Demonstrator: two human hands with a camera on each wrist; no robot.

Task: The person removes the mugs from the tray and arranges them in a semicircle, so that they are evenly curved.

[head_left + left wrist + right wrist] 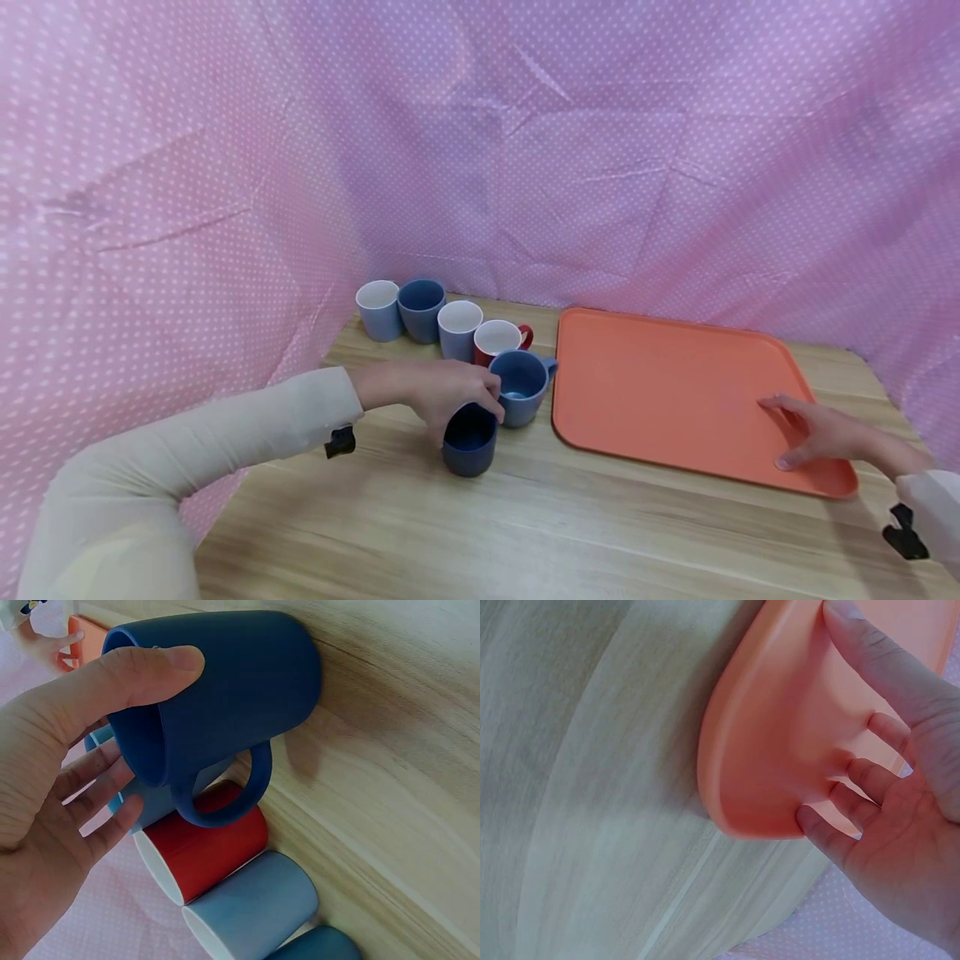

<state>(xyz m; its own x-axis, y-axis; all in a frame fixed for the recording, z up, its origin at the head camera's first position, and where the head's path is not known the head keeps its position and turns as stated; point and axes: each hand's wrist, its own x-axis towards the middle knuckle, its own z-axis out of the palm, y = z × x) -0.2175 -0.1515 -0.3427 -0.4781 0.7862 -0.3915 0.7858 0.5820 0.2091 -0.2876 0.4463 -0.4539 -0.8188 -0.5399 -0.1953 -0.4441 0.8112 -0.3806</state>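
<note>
My left hand holds a dark blue mug by its rim. In the left wrist view, the thumb presses on the outer wall of the dark blue mug, whose loop handle points away from the thumb; part of the fingers is hidden behind the rim. Just beyond it stands a blue-grey mug with its handle toward the tray. At the right, my right hand rests its fingertips on the orange tray, fingers spread and loosely bent. The right wrist view has those fingers near the tray's rounded corner.
A row of mugs runs to the back left: a red mug with white inside, a pale blue mug, a blue mug and another pale mug. Pink dotted cloth hangs around the wooden table.
</note>
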